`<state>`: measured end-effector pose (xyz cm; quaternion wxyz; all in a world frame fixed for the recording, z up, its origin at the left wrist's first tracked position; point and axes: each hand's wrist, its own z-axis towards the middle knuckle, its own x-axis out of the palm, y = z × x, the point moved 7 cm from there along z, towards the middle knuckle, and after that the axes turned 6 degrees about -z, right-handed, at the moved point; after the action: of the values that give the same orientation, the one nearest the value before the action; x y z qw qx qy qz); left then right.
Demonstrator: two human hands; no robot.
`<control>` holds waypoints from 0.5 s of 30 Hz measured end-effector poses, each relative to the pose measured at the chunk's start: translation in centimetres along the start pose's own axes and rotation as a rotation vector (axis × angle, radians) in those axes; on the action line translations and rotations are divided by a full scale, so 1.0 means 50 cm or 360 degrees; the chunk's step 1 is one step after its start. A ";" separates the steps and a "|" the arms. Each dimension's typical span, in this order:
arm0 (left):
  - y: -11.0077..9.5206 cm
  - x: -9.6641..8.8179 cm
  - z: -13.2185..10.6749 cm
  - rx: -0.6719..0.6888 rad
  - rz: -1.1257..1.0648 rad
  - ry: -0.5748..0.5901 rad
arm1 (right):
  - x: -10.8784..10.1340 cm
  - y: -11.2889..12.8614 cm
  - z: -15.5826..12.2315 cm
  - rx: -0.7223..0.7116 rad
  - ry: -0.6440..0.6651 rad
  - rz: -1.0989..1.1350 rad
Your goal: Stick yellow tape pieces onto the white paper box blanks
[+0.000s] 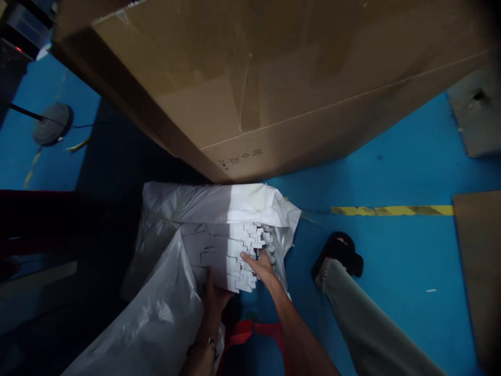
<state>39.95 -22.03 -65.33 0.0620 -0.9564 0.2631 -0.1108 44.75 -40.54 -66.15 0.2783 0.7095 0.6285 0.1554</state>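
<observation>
The blue floor (391, 172) spreads below everything. On it stands the brown carton (274, 78), which fills most of the upper part of the view; small dark marks (239, 158) are printed near its lower edge. Just beside the carton, on the near side, lies the white plastic bag (156, 308), creased and opened. At the right edge there is a piece of cardboard (481, 271), and nearer the middle a leg (364, 318) in greyish trousers. The white pieces (225, 253) lie in the opening of the bag, many together in a stack, and their notched ends point to the right. A yellow strip (391, 210) runs on the floor towards the cardboard. The foot wears a black shoe (340, 253). A grey disc (52, 124) rests at the far left. The left hand (214, 295) is at the near side of the pieces, its thumb upward along them; its fingers are hidden, so I cannot tell its grip. The right hand (261, 265) touches the notched ends, thumb and fingers spread apart; whether it grips, I cannot tell. A band (212, 342) is on the left wrist.
</observation>
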 end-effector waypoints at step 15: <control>0.000 -0.053 -0.015 0.0155 0.0141 -0.0240 | 0.008 -0.064 -0.039 0.0026 -0.0025 -0.0004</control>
<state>37.55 -20.72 -65.10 0.1328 -0.9452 0.2942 -0.0482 41.12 -39.58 -66.54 0.2776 0.7122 0.6284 0.1445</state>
